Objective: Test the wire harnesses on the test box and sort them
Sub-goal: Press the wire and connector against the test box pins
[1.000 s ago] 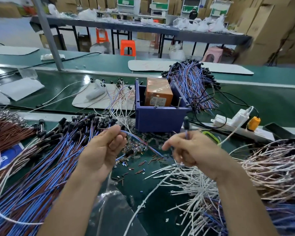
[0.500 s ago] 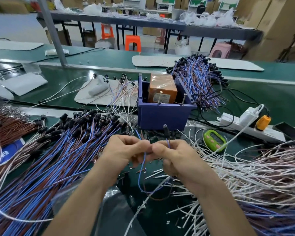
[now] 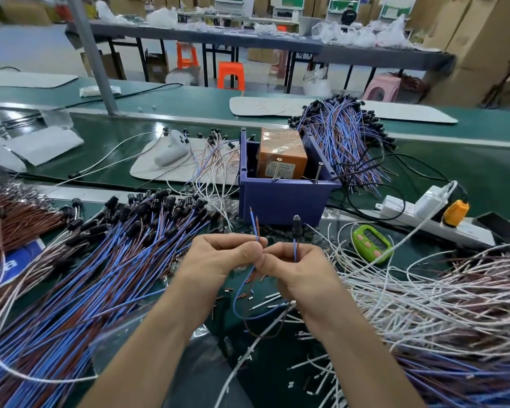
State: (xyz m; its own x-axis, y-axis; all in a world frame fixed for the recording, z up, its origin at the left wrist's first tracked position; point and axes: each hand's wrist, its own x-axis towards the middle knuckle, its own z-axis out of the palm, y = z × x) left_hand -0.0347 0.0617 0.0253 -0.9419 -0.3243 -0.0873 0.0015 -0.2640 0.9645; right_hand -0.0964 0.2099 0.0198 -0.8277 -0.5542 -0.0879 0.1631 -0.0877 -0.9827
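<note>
Your left hand [image 3: 221,257] pinches the harness [image 3: 236,293] under its bared tips [image 3: 251,212], your right hand [image 3: 302,273] under its plug [image 3: 296,223]; likely limp and light, so hold the insulation

Factory floor: wire harness piles [image 3: 106,260], conveyor belt [image 3: 468,172]

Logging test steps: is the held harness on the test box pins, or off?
Off. Left hand pinches its bare wire tips, right hand its plug end; neither reaches the pins on the blue box.
</note>
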